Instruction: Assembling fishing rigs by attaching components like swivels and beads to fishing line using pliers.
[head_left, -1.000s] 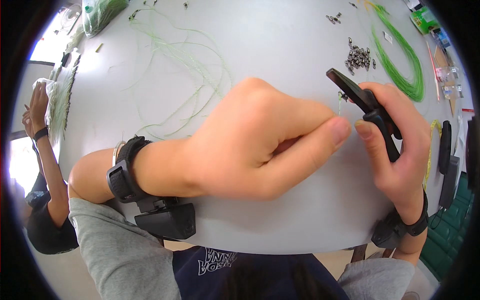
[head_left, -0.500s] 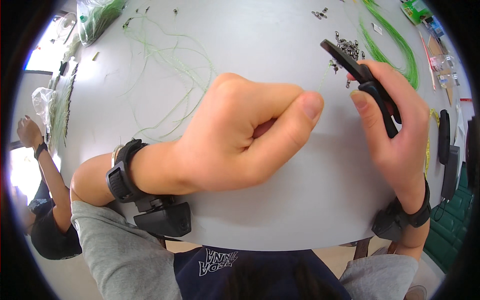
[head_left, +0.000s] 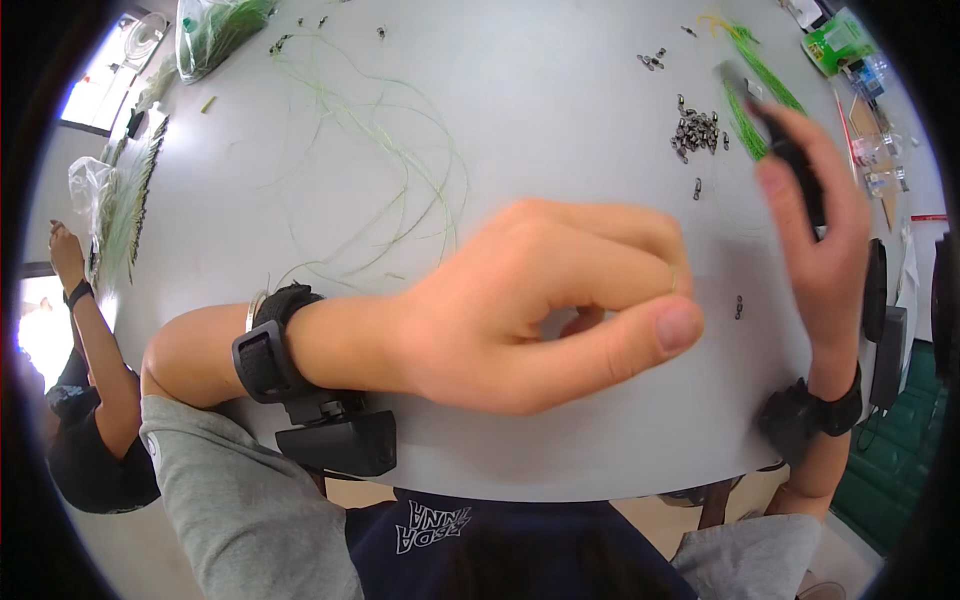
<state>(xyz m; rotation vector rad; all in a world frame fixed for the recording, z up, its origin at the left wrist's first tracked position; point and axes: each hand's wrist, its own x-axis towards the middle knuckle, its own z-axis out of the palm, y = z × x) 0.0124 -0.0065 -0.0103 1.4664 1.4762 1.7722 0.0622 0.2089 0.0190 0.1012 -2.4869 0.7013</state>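
My left hand (head_left: 550, 305) is raised over the table's middle, thumb and forefinger pinched together. A short bit of thin green line (head_left: 674, 281) shows at the fingertips; the rest of it is hidden. My right hand (head_left: 825, 225), smeared by motion, is closed round black-handled snips (head_left: 795, 160), whose dark tip points up and left. Just left of the snips lies a pile of small dark metal swivels (head_left: 697, 133). One loose swivel (head_left: 697, 188) rests below the pile, and another swivel (head_left: 739, 307) lies between my hands.
Tangled pale green line (head_left: 390, 150) spreads across the table beyond my left hand. A bright green strand bundle (head_left: 765, 80) lies at the far right. Plastic bags (head_left: 215, 40) of green strands stand far left. A co-worker's arm (head_left: 95, 320) is at the left edge.
My right hand and the snips have moved right and away from the left hand. My left hand has shifted right and slightly nearer. A single swivel now shows on the table between them.
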